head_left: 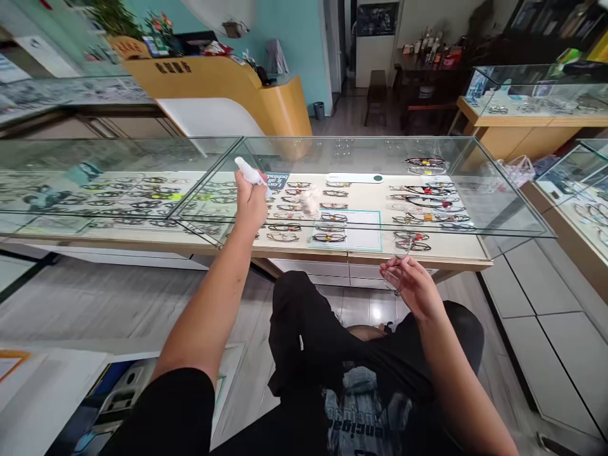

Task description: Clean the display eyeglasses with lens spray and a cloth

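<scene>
My left hand [251, 201] is stretched out over the glass top of the counter, its fingers wrapped round a small white bottle [247, 170] that tilts to the upper left. Closer to my body, by the counter's front edge, my right hand [418, 288] pinches a pair of thin-framed eyeglasses [392, 278]. One lens hangs below the fingertips; the rest of the frame is partly hidden by the hand. Between the two hands, a crumpled pale cloth or tissue [311, 201] lies on the glass.
Rows of eyeglasses [330, 238] fill the glass display counter [418, 229] in front of me. More display cases stand at the left and right [536, 120]. Behind is a yellow reception desk [209, 76]. A white cabinet [527, 278] borders the floor at right.
</scene>
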### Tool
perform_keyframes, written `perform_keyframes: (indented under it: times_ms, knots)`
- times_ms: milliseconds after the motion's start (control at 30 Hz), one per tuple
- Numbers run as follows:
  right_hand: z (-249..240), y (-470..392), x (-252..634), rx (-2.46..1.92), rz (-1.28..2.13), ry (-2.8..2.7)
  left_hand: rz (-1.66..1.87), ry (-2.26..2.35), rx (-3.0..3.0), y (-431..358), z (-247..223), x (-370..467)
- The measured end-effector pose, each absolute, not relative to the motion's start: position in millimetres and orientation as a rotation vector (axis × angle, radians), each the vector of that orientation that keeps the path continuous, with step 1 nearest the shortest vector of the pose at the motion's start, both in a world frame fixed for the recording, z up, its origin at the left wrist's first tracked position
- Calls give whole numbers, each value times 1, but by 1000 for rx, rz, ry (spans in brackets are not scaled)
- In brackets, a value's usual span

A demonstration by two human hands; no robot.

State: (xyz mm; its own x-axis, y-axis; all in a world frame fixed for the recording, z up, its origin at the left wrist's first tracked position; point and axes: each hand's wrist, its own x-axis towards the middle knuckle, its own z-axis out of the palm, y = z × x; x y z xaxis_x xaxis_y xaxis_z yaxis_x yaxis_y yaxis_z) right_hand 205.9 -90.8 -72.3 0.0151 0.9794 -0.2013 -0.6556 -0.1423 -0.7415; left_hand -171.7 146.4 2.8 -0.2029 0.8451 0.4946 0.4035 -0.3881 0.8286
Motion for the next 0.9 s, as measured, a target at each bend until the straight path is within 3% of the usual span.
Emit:
perform_keyframes:
  times_ms: [367,900]
  knots:
    - [-65,-89,206,-841,1525,-539,1114,2004,1734,206,-19,-203]
    - [-73,-89,211,-844,1538,-547,1062,2004,1763,207,-36,-193]
